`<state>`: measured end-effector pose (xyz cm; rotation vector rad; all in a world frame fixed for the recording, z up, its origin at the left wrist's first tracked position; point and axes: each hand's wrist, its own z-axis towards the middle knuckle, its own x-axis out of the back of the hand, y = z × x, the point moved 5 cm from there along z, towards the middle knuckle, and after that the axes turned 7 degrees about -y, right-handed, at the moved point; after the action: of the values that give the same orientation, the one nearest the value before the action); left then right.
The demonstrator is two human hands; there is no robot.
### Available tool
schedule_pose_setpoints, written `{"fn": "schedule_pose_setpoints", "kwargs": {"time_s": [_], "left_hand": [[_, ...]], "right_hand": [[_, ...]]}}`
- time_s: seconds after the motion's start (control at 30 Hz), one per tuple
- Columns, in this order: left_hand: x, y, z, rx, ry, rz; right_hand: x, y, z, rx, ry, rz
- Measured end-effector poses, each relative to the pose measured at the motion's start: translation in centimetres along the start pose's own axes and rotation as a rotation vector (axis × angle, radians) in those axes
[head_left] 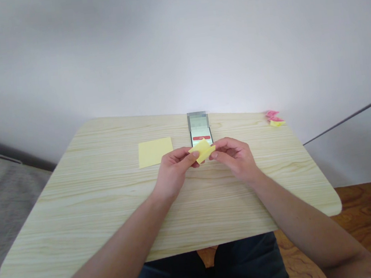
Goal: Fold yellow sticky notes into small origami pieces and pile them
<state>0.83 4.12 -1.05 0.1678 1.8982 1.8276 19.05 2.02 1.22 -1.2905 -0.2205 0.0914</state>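
A small folded piece of yellow paper [202,149] is held between both hands above the middle of the table. My left hand [174,166] pinches its left side, thumb on top. At its right corner, the thumb and fingers of my right hand [237,156] are closed on a raised flap. Just beyond the paper lies a phone [200,130] with its screen lit; its near end is partly covered by the paper and fingers. To the left, next to my left hand, a flat yellow paper sheet [155,151] rests on the table.
Folded pink paper pieces [272,115] and a yellow one [277,123] sit at the table's far right corner. The light wood table [88,205] has rounded corners and its back edge meets a white wall [174,45]. My legs [248,262] are under the front edge.
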Motion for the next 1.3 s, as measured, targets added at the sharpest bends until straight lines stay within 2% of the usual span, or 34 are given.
{"fn": "schedule_pose_setpoints", "kwargs": {"time_s": [0.37, 0.77, 1.07, 1.3], "left_hand": [[-0.5, 0.2, -0.1, 0.092, 0.048, -0.191], [-0.5, 0.1, 0.0, 0.102, 0.043, -0.106], [-0.5, 0.1, 0.0, 0.065, -0.022, 0.040], [-0.6, 0.3, -0.1, 0.061, -0.009, 0.040]], "right_hand": [[0.0, 0.2, 0.2, -0.073, -0.032, 0.024], [-0.1, 1.0, 0.5, -0.201, -0.056, 0.081], [0.0, 1.1, 0.7, -0.180, -0.015, 0.122], [0.1, 1.0, 0.8, -0.159, -0.004, 0.088]]}}
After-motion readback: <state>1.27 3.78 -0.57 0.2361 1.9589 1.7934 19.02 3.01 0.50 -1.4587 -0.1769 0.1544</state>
